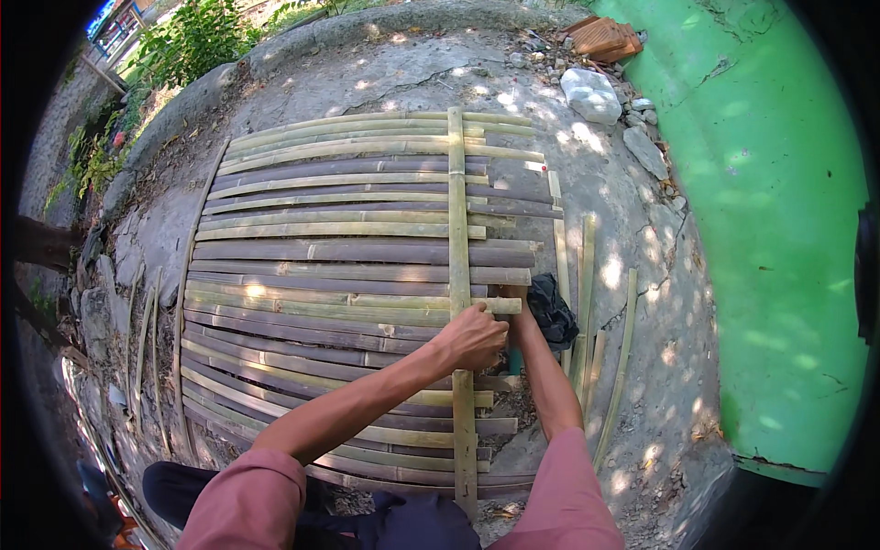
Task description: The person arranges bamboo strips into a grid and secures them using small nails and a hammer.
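A panel of split bamboo slats (348, 250) lies on the ground before me, pale green and dark purplish strips side by side. Across their right part runs an upright bamboo crosspiece (458, 211). My left hand (478, 337) is closed in a fist on the crosspiece, by a pale slat end (504, 305); what its fingers grip, if anything, is hidden. My right hand (521, 316) reaches in at that same slat end, its fingers mostly hidden behind the bamboo. Right beside it lies a crumpled black plastic bag (553, 312).
Loose bamboo strips (616, 367) lie to the right, with more thin strips (144, 339) at the left. A green wall (779, 229) bounds the right side. A white rock (591, 96) and stacked orange tiles (603, 38) sit at the far right. A low concrete kerb (302, 46) curves behind.
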{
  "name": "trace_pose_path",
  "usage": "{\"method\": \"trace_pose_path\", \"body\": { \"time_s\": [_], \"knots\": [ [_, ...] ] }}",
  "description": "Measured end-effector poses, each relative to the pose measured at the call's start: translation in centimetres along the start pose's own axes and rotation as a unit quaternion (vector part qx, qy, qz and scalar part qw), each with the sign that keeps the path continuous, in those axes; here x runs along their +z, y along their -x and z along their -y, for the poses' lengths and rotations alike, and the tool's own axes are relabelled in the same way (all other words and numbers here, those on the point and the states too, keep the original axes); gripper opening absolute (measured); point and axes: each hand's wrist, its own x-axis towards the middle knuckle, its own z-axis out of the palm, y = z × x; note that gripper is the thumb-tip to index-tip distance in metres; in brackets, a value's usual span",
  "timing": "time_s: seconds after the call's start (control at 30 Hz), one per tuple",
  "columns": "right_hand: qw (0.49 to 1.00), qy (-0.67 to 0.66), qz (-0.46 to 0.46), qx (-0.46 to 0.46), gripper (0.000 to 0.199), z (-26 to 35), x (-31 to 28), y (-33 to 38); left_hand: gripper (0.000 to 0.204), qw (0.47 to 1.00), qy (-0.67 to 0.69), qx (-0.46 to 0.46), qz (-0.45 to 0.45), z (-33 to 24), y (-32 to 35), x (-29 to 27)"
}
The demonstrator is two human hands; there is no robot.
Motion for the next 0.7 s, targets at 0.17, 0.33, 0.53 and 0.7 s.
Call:
{"method": "trace_pose_path", "body": {
  "time_s": [0.17,0.33,0.53,0.7],
  "knots": [
    [1.000,-0.008,-0.003,0.008,0.028,-0.8,-0.3,0.0,0.022,1.000,0.000,-0.001,-0.001,0.0,-0.3,0.5],
    [1.000,-0.019,-0.002,0.011,0.027,-0.7,-0.4,-0.3,0.023,1.000,0.005,-0.004,0.010,0.3,-0.5,0.6],
    [0.999,-0.042,-0.003,0.015,0.025,-1.8,-0.8,0.0,0.023,1.000,0.004,0.002,0.021,0.2,-0.7,1.5],
    [0.997,-0.077,-0.015,0.021,0.024,-3.2,-0.4,1.7,0.024,1.000,0.008,-0.005,0.020,0.5,-1.0,2.6]
  ]
}}
